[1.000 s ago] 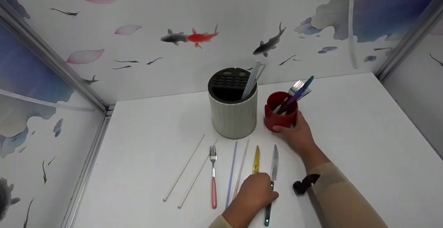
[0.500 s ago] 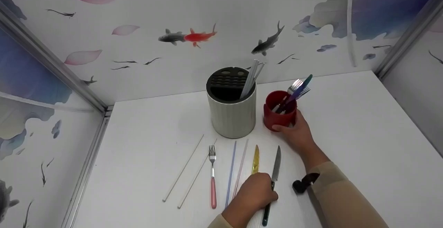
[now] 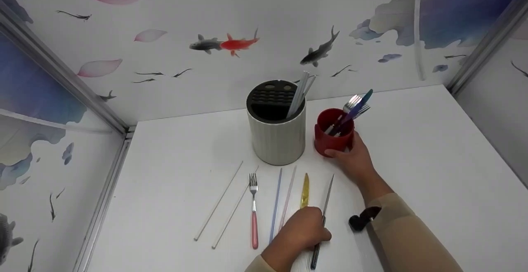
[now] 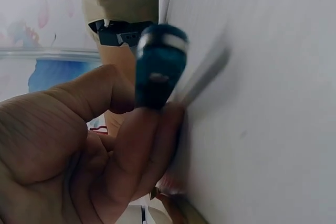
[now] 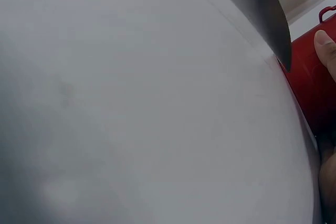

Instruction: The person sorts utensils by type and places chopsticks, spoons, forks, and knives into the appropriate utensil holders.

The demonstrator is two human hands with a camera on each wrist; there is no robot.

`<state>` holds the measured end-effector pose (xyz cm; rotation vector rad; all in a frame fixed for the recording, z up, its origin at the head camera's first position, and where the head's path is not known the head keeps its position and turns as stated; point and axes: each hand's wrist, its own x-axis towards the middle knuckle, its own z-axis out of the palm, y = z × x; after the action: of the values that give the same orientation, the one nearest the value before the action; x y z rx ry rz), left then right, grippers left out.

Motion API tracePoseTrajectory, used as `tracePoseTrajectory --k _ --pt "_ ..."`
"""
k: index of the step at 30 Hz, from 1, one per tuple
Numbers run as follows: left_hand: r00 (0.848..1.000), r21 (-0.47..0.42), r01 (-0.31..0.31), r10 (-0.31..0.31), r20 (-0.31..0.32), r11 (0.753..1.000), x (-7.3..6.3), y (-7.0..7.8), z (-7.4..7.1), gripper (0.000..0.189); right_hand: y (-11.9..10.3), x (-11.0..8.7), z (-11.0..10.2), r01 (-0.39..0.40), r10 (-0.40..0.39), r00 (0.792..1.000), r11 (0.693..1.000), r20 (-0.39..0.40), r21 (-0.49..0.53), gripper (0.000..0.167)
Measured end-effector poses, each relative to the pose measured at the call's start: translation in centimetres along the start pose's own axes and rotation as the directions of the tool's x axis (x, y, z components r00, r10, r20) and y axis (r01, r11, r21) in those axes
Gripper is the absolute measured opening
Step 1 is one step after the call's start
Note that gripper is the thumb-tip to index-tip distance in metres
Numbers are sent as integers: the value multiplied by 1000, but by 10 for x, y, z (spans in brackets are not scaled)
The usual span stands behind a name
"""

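Observation:
In the head view my left hand (image 3: 301, 228) pinches the handle of a table knife (image 3: 328, 195), its blade pointing away from me and seen nearly edge-on. The left wrist view shows the teal handle end (image 4: 160, 69) between thumb and fingers, just above the table. My right hand (image 3: 357, 160) grips a red cup (image 3: 332, 143), thumb across its front. Forks (image 3: 350, 103) and a piece with a blue-purple handle (image 3: 359, 106) stand tilted in that cup. Beside the left hand lies a gold knife (image 3: 305, 189), partly covered by it. The right wrist view shows the knife's blade tip (image 5: 262, 17) near the cup.
A ribbed cream holder (image 3: 277, 144) with a dark slotted top and clear straws (image 3: 298, 96) stands left of the cup. On the white table lie a pink-handled fork (image 3: 254, 228), two thin pale sticks (image 3: 218, 202), a blue straw (image 3: 276, 206) and a pink straw (image 3: 287, 197).
The knife in my left hand has swung slightly right at its tip and rolled from flat to edge-on. My right hand and the red cup stay in place.

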<state>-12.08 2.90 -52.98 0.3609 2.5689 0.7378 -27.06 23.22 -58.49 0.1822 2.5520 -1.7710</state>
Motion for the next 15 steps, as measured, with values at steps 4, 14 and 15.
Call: tracePoseTrajectory --k 4,14,15 --pt "1000 -37 6 -6 13 999 -1 0 -1 42 -1 1 -1 -9 9 1000 1000 3 10 116" --pt "1000 -92 7 -5 23 996 -2 -3 -5 27 -1 1 0 -23 23 1000 1000 -2 13 120" --pt "1000 -81 2 -1 15 997 -2 -3 -7 26 -1 1 1 -24 24 1000 1000 -4 12 120"
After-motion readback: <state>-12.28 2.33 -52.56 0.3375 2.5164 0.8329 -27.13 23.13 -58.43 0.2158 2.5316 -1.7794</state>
